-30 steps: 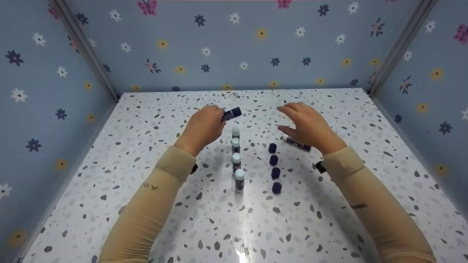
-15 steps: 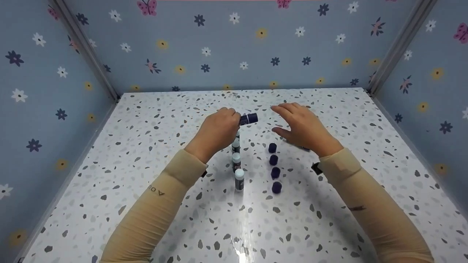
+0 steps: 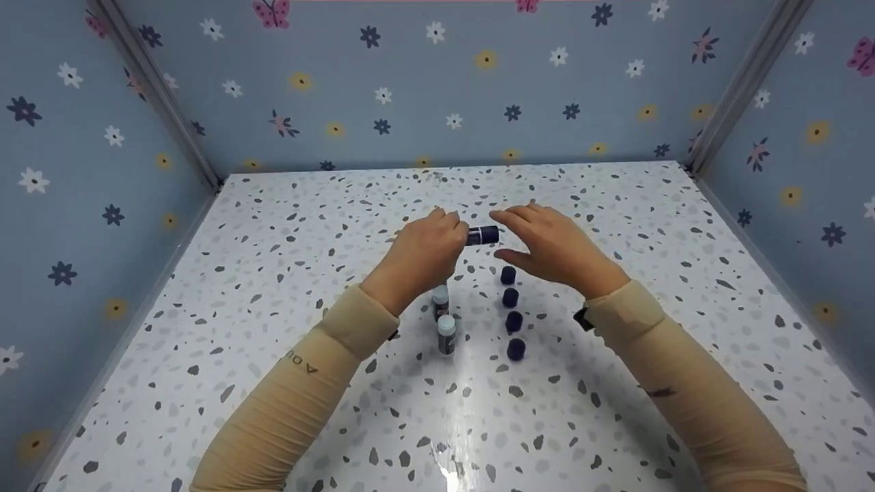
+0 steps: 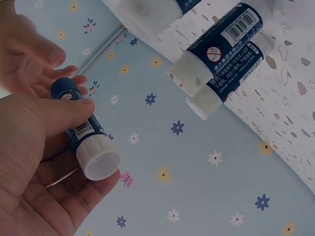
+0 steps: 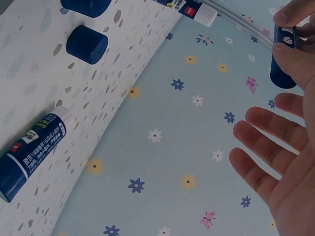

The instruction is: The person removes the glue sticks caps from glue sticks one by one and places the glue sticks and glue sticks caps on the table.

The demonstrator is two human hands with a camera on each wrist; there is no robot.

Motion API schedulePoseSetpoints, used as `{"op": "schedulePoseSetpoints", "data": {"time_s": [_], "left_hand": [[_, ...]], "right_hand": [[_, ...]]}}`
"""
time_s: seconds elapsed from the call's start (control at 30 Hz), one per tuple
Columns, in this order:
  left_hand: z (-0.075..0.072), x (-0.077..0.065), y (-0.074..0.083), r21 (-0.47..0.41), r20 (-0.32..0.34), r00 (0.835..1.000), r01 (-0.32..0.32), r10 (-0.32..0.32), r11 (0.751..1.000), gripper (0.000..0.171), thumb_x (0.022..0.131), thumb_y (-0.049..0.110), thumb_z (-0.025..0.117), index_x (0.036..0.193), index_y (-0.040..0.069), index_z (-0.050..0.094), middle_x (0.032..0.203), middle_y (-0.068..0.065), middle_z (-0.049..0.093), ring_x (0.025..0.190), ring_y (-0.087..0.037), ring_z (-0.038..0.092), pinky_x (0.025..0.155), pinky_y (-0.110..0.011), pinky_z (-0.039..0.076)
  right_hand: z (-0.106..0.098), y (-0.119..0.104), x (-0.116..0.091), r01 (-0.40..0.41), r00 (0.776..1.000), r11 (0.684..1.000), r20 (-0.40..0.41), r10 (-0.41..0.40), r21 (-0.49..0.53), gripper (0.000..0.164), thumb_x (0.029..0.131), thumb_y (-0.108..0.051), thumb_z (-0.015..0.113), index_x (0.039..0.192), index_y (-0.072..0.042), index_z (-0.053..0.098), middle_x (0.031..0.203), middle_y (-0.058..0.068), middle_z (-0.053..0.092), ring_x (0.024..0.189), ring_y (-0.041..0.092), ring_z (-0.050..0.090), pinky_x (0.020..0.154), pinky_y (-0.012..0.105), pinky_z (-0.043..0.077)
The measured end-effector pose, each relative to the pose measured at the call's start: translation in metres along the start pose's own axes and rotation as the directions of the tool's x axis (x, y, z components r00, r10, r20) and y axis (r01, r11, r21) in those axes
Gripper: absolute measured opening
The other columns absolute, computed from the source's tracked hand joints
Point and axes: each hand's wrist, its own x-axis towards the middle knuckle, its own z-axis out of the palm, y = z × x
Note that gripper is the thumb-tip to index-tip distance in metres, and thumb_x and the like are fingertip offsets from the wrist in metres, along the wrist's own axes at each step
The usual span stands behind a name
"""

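In the head view, see the glue stick (image 3: 476, 236) clamped in the curled fingers of the left hand (image 3: 427, 251), above the table (image 3: 588, 410), cap end toward the right hand (image 3: 550, 246). Note the right thumb and fingers parted, holding nothing, just beside the dark cap (image 3: 490, 234). Aim the cap straight into that gap, and stay high enough to clear the standing sticks (image 3: 446, 335) near the left wrist and the row of loose caps (image 3: 514, 321).

In the left wrist view, find the left thumb pressed along the barrel and the fingers beneath, white end (image 4: 98, 162) toward the fingertips. Hold the barrel firmly and leave the whole cap exposed, probably for a pull by the right hand.

In the right wrist view, see the right fingers stretched out and well separated. Cannot tell, from the overlap with the held stick, whether touching it or not. Best pinch only the cap, squarely, and draw along the stick's length rather than bending sideways. Avoid brushing the lying stick (image 5: 34, 147), apparently capped, on the table.
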Motion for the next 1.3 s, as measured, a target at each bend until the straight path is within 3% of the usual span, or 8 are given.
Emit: {"op": "schedulePoseSetpoints", "data": {"time_s": [0.33,0.6,0.77,1.0,1.3], "left_hand": [[0.004,0.0,0.008,0.058,-0.04,0.998,-0.053,0.056,0.997,0.012,0.099,0.005,0.074,0.107,-0.004,0.073,0.097,-0.014,0.074,0.084,-0.029,0.07,0.071,-0.04,0.063],[0.006,0.001,0.009,0.03,-0.054,0.996,-0.062,0.064,0.998,0.008,0.1,0.003,0.07,0.105,-0.003,0.073,0.096,-0.014,0.074,0.083,-0.029,0.069,0.072,-0.04,0.062],[0.007,0.003,0.007,-0.026,-0.037,0.999,-0.036,0.035,0.999,0.008,0.102,0.003,0.065,0.106,-0.002,0.071,0.096,-0.015,0.072,0.083,-0.03,0.068,0.072,-0.041,0.062],[0.014,0.006,0.003,-0.02,-0.009,1.0,0.01,-0.01,1.0,0.029,0.1,0.016,0.075,0.121,-0.001,0.064,0.102,-0.015,0.069,0.084,-0.031,0.069,0.073,-0.044,0.063],[0.017,0.009,0.004,-0.016,-0.01,0.999,0.034,-0.034,0.999,0.026,0.1,0.021,0.075,0.112,0.0,0.065,0.097,-0.015,0.069,0.08,-0.031,0.068,0.068,-0.045,0.061]], "right_hand": [[0.002,-0.007,0.002,-0.012,0.997,0.999,0.077,0.009,0.036,0.052,0.104,-0.027,0.076,0.148,-0.004,0.063,0.127,0.018,0.076,0.114,0.038,0.073,0.104,0.055,0.058],[0.001,-0.012,0.002,0.002,0.997,0.997,0.08,-0.008,0.078,0.034,0.106,-0.02,0.072,0.134,-0.001,0.068,0.114,0.016,0.077,0.102,0.033,0.072,0.094,0.05,0.06],[0.001,-0.012,0.001,0.023,0.999,0.996,0.045,-0.027,0.082,0.028,0.106,-0.017,0.072,0.128,0.0,0.069,0.108,0.016,0.076,0.095,0.031,0.071,0.088,0.048,0.06],[-0.002,-0.014,0.001,0.029,1.0,0.996,0.008,-0.03,0.082,0.026,0.105,-0.016,0.073,0.125,0.001,0.07,0.104,0.017,0.075,0.09,0.031,0.069,0.084,0.047,0.059],[-0.007,-0.02,-0.001,0.055,0.998,0.996,-0.022,-0.053,0.073,0.027,0.104,-0.017,0.075,0.124,0.001,0.07,0.105,0.017,0.075,0.091,0.031,0.07,0.084,0.047,0.06]]}}
